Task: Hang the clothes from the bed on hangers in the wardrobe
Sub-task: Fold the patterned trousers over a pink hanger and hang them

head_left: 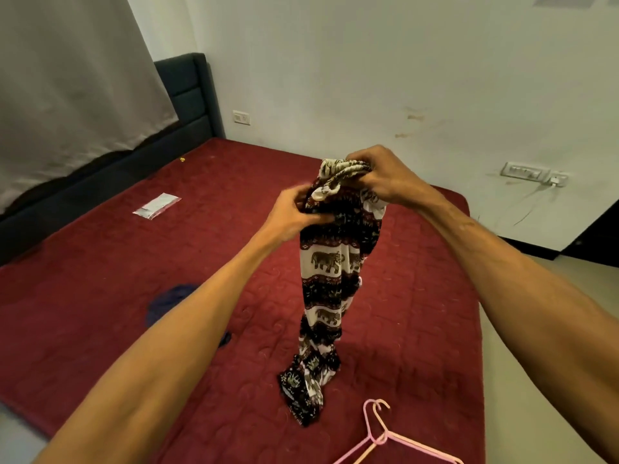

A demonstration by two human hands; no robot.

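Note:
An elephant-print garment in black, white and dark red hangs lifted above the bed, its lower end resting crumpled on the red mattress. My left hand grips its bunched top from the left. My right hand grips the top edge from the right, slightly higher. Pink hangers lie on the mattress near its front right edge. A dark blue garment lies on the mattress, partly hidden behind my left forearm. The wardrobe is out of view.
A small clear plastic packet lies on the mattress at the left. A dark headboard and grey curtain stand at the far left. White walls with sockets bound the bed's far side; floor shows at right.

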